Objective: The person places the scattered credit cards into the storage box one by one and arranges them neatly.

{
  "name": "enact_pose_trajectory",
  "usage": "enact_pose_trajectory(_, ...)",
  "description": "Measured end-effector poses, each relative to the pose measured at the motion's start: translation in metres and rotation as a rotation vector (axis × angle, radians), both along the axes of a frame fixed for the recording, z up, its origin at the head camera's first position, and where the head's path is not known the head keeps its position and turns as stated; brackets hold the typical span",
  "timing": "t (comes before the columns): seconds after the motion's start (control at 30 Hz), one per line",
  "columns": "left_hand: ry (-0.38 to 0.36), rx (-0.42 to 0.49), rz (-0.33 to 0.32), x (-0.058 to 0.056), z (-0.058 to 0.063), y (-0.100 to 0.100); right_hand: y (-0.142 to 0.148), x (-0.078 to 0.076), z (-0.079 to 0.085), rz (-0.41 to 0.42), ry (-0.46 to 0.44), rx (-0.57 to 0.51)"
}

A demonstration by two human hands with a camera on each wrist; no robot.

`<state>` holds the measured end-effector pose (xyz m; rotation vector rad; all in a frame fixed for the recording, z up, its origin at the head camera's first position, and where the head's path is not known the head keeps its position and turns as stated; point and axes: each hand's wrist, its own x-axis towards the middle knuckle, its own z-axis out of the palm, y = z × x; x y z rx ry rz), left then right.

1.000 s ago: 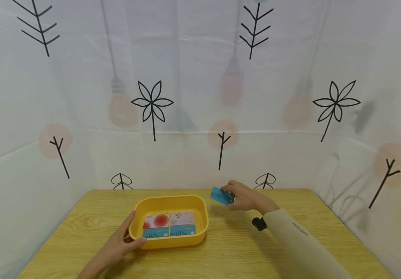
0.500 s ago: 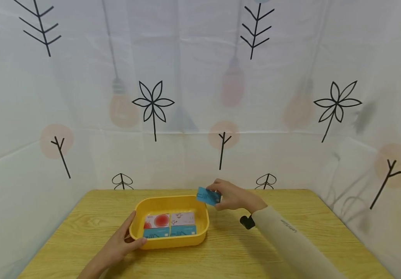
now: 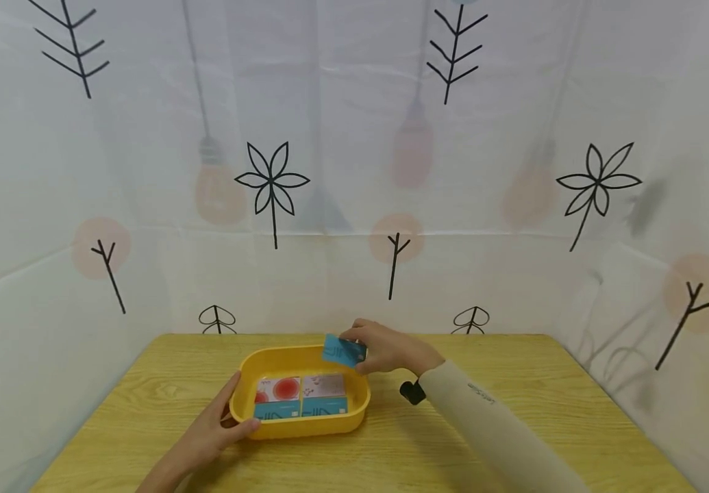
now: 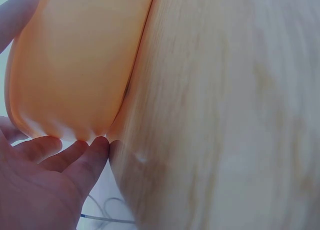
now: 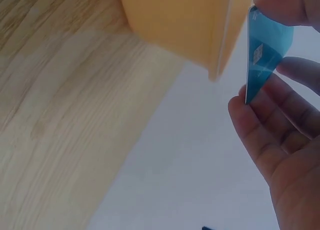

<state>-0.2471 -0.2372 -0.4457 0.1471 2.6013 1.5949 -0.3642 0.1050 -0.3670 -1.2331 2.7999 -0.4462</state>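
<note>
A blue card [image 3: 340, 350] with a small chip print is pinched between the thumb and fingers of my right hand [image 3: 385, 348]. That hand is above the right back rim of a yellow plastic basket [image 3: 305, 428]; the right wrist view shows the card [image 5: 265, 48] tilted, clear of the rim. My left hand [image 3: 209, 428] grips the basket's left end, thumb on the front rim and fingers against the outside wall [image 4: 75, 90]. Inside lie a red-and-white card [image 3: 280, 389], a pale pink card [image 3: 323, 386] and two blue cards, one of them at the front right [image 3: 325, 407].
The basket stands on a wood-grain table [image 3: 453, 438]. Behind it hangs a white printed curtain [image 3: 329, 274], close to the table's back edge. A black wrist device [image 3: 412, 392] sits under my right wrist.
My right hand has moved left with the blue card, from beside the basket to over its right back rim. The left hand and the basket have stayed in place.
</note>
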Motion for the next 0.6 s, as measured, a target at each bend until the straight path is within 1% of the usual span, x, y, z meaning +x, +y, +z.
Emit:
enact_pose_trajectory(0.27, 0.003, -0.010, -0.004, -0.001, 0.002, 0.001, -0.018, -0.002, -0.006, 0.005, -0.008, 0.022)
enact_pose_trajectory(0.6, 0.006, 0.018, -0.013, -0.001, 0.000, 0.001, -0.034, -0.003, -0.012, 0.014, 0.008, 0.059)
